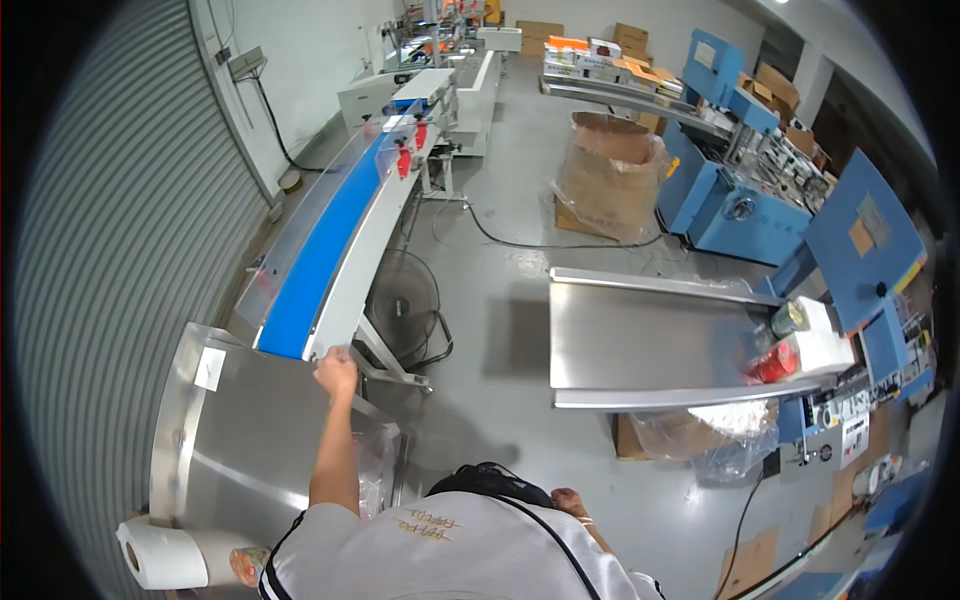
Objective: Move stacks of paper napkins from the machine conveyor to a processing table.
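Left hand [337,370]: reaches forward and rests against the near right corner of the white frame [345,290]; its fingers are curled in, and whether they pinch any part there cannot be told.
Right hand [570,502]: hangs low beside the body, apart from every machine; its fingers look loosely bent, but the view cannot tell whether they hold anything.
Blue belt [318,250]: the thing nearest the left hand, running from that corner away toward the far machines; whether it is moving cannot be told.
Belt end: the likeliest trouble, since curled fingers so close to the turning edge could be nipped if the belt runs and the hand slips inward.
Steel bench [260,420]: sits just past the belt's near end; goods arriving quickly could pile up or tip there if nobody clears them.
Clear plastic [375,460]: hangs by the bench's right side, where a passing leg might snag it.
Floor fan [400,305]: stands beneath and beside the frame; a step in close could knock it.
Black cable [545,244]: lies loose across the floor, a probable trip for anyone walking the aisle.
Paper roll [170,555]: lies on its side near the bench's near left end, so a bump might set it rolling.
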`<move>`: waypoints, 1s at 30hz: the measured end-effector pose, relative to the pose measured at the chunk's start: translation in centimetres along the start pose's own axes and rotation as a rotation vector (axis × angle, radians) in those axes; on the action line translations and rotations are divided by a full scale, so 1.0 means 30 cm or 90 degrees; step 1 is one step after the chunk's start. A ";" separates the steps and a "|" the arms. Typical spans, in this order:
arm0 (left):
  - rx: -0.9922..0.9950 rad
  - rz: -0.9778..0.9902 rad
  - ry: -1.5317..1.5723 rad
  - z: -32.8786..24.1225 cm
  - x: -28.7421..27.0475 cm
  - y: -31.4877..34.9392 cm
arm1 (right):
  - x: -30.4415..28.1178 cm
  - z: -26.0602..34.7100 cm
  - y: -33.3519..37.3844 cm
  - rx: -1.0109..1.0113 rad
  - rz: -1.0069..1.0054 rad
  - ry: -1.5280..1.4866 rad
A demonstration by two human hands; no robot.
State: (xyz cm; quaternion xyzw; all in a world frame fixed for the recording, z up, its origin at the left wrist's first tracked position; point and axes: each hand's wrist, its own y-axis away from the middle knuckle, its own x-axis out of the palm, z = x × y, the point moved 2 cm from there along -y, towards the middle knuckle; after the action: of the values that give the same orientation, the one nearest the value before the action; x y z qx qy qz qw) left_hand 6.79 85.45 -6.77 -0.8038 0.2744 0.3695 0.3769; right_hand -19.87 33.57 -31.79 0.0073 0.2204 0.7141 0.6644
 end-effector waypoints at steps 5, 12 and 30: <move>0.347 0.048 0.269 -0.568 0.026 0.324 | -0.135 -0.042 0.347 0.314 -0.072 -0.058; 0.547 0.174 0.384 -1.199 -0.082 0.787 | -0.162 -0.576 0.597 0.356 -0.207 -0.217; 0.328 0.392 -0.068 -1.305 0.144 0.878 | -0.085 -0.723 0.990 0.515 -0.322 -0.098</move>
State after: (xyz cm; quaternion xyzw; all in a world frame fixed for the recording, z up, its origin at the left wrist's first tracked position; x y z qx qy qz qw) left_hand 5.47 38.18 -3.51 -0.5429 0.5659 0.4258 0.4514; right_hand -54.23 23.95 -41.00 0.2637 0.4255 0.3845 0.7756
